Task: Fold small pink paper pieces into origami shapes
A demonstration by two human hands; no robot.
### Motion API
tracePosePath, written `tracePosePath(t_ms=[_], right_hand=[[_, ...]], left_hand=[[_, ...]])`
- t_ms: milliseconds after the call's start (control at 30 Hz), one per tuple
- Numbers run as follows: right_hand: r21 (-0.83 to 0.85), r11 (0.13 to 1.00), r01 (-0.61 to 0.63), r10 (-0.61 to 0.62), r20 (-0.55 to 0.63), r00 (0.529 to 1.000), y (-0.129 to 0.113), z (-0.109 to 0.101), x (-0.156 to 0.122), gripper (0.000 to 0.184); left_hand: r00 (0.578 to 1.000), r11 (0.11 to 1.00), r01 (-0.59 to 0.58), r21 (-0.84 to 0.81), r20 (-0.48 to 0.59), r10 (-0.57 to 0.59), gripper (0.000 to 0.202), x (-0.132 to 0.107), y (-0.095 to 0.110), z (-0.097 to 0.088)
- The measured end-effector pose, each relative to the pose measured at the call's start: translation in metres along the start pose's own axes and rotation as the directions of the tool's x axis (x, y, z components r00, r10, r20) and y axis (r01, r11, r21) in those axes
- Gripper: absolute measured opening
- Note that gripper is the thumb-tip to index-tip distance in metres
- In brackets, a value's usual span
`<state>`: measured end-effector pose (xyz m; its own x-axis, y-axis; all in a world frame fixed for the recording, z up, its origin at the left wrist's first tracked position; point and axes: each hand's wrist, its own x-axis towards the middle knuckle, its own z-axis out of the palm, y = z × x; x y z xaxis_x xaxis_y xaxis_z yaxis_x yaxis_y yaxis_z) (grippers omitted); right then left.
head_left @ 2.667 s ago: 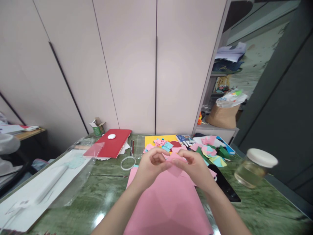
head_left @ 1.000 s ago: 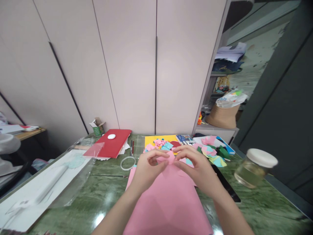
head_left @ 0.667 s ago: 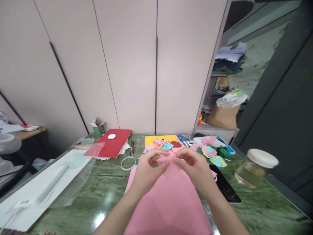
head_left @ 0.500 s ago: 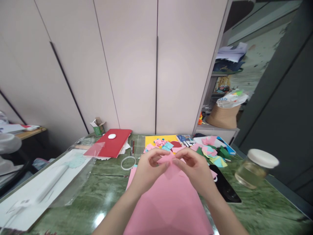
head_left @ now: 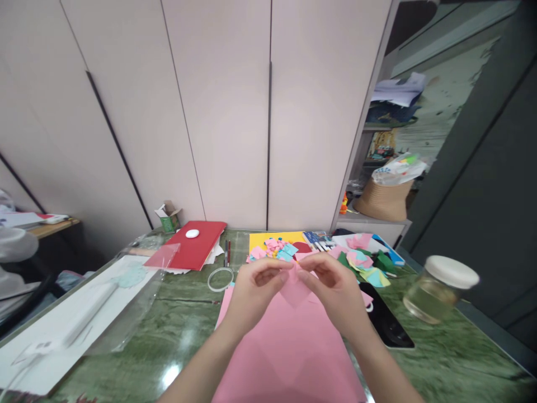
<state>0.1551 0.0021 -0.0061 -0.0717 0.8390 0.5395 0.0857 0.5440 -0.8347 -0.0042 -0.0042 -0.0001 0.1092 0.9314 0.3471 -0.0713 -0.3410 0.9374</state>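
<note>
A small pink piece of paper [head_left: 295, 291] is pinched between my two hands, its lower end hanging down in a point. My left hand [head_left: 260, 284] grips its left side with thumb and forefinger. On the other side my right hand [head_left: 331, 280] closes thumb and forefinger on it. The fingertips of both hands nearly meet and hide its upper part. Beneath them lies a large pink sheet [head_left: 289, 352], close in colour to the small piece.
Behind my hands are a yellow sheet [head_left: 257, 240] with paper bits and a red folder [head_left: 201, 246]. A tape roll [head_left: 220, 279] lies left. A black phone [head_left: 388, 319], a lidded jar [head_left: 438, 291] and coloured paper scraps [head_left: 375, 276] are right. Cabinet doors [head_left: 218, 112] rise behind the table.
The flap of the small paper that stuck out to the left has turned up out of sight between my fingers. Both hands stay in nearly the same place.
</note>
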Motion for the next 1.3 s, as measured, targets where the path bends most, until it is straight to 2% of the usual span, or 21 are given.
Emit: tracePosePath(t_ms=[100,267,400,467,533,667,800,1100,1300], right_hand=[[0.011,1.000,-0.006,0.007,-0.044,0.999,-0.002,0.003,-0.001,0.006],[0.030,0.999,0.016,-0.015,-0.049,0.999,-0.001,0.004,-0.001,0.005],[0.009,0.999,0.035,-0.035,-0.030,0.999,-0.001,0.002,-0.002,0.005],[-0.001,0.999,0.047,-0.047,-0.005,0.999,-0.001,0.001,-0.002,0.007],[-0.005,0.999,0.053,-0.053,0.014,0.999,-0.002,0.001,-0.003,0.007],[-0.012,0.999,0.031,-0.031,0.037,0.999,-0.003,-0.001,-0.004,0.007],[-0.021,0.998,0.052,-0.051,0.049,0.997,-0.001,-0.001,-0.004,0.008],[-0.129,0.991,0.029,-0.016,0.096,0.995,-0.004,-0.001,-0.002,0.013],[-0.152,0.988,-0.003,0.029,0.167,0.986,-0.008,-0.002,0.000,0.014]], left_hand=[[0.999,0.998,-0.048,0.033,-0.008,0.049,0.013,-0.002,0.000,0.001],[0.994,0.992,-0.101,0.076,-0.034,0.104,0.013,-0.006,0.004,0.004],[0.994,0.996,-0.068,0.065,-0.083,0.074,0.005,-0.005,0.006,0.004],[0.992,0.998,-0.051,0.041,-0.110,0.056,0.009,-0.004,0.006,0.003],[0.994,0.999,-0.025,0.023,-0.103,0.028,0.016,-0.003,0.007,0.002],[0.997,1.000,0.020,0.024,-0.070,-0.018,0.012,-0.003,0.007,0.001],[0.991,0.998,0.050,0.024,-0.128,-0.047,0.009,-0.004,0.008,0.000],[0.991,0.997,0.039,0.065,-0.133,-0.030,0.008,-0.004,0.011,-0.001],[0.993,0.999,0.051,0.018,-0.108,-0.049,0.007,-0.003,0.006,-0.002]])
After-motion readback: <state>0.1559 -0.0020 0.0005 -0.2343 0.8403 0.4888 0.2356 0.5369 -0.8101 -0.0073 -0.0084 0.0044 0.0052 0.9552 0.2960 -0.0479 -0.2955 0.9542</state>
